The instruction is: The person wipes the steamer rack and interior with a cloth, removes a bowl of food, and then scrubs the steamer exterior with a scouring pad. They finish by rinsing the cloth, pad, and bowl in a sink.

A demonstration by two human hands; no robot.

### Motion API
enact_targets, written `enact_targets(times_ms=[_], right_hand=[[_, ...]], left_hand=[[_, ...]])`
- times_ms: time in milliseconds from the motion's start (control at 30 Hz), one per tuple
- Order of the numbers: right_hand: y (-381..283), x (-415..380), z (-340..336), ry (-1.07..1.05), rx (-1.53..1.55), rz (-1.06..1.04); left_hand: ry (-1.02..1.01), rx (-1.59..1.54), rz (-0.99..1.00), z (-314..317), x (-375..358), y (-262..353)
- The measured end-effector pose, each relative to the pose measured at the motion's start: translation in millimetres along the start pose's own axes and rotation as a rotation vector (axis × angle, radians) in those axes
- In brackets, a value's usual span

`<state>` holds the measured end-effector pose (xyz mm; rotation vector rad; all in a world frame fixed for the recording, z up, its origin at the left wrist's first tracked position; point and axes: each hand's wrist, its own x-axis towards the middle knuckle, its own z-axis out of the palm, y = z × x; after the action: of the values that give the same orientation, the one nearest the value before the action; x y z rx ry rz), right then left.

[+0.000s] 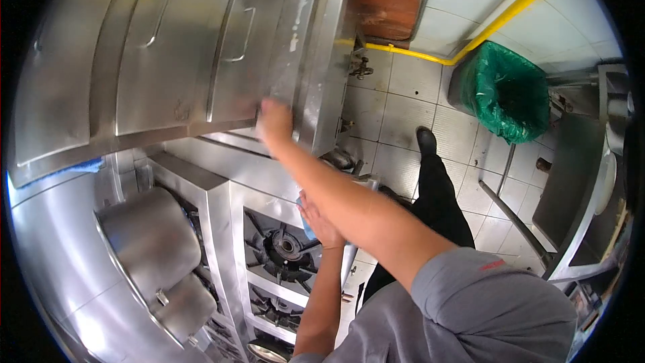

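My right hand (pixel 274 124), smeared by motion, is closed at the lower edge of a stainless steel front with handled panels (pixel 195 47). A small dark bit shows beside its fingers, too blurred to name. White wet streaks (pixel 295 23) mark the steel strip above that hand. Lower down, my left hand (pixel 321 223) holds a blue cloth (pixel 308 227) at the front edge of the steel stove (pixel 269 185), partly behind my right forearm. Right beside it is a black burner with its grate (pixel 285 249).
Large steel pots (pixel 151 228) stand on the stove's far side. A bin with a green liner (pixel 514 94) is by the tiled wall, under a yellow pipe (pixel 504 10). A steel shelf unit (pixel 571 181) stands at right. A black shoe (pixel 426 141) rests on the tiled floor (pixel 403 104).
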<state>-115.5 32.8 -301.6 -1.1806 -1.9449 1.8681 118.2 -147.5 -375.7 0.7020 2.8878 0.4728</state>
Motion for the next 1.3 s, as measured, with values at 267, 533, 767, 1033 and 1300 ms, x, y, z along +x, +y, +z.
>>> enact_targets(times_ms=[267, 533, 767, 1033, 1300], right_hand=[[-20.8, 87.5, -16.5, 0.268, 0.234, -0.041], [25.2, 16.2, 37.4, 0.003, 0.609, 0.176], [-12.3, 72.6, -19.0, 0.233, 0.091, -0.158], [14.4, 70.0, 12.7, 0.093, 0.420, 0.022], [22.5, -15.0, 18.3, 0.009, 0.318, 0.094]], left_hand=[[0.032, 0.024, 0.035, -34.1, 24.9, 46.7], [-0.005, 0.058, 0.057, -18.7, 17.8, 23.3], [0.085, -0.004, 0.075, -32.9, 25.1, 43.6], [0.073, 0.015, 0.068, -33.0, 24.8, 43.5], [0.038, 0.015, 0.015, -29.2, 23.2, 37.9]])
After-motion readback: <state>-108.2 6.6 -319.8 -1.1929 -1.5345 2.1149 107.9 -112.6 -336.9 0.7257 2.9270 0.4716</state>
